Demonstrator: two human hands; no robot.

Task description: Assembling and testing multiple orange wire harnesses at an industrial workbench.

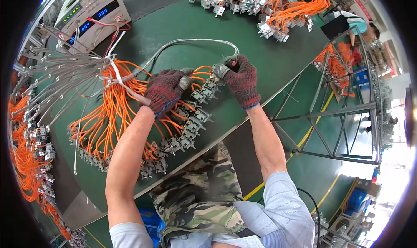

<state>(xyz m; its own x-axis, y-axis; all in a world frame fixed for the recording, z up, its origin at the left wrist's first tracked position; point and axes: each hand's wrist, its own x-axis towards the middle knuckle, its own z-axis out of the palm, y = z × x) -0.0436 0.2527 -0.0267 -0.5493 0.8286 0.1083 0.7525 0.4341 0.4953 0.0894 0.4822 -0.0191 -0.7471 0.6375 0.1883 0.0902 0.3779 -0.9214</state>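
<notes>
Both my hands wear dark red and grey knit gloves with grey tape on some fingertips. My left hand (167,91) is closed, its fingers curled over the fan of orange cables (114,107); its grip is hidden. My right hand (239,78) pinches a grey wire (191,40) that arcs over from the left. Its fingertips are beside the top of a row of small metal connectors (204,89) on the cable ends. From a tied white band, the grey wire bundle (80,67) spreads leftward, many wires ending in small round tips.
A bench meter (93,24) with lit displays stands back left. More orange cables with metal connectors (278,13) lie at the table's far side, and others hang at the left edge (26,148). Right of the green table (173,20) stands a metal frame (330,115). Another person (360,26) is beyond it.
</notes>
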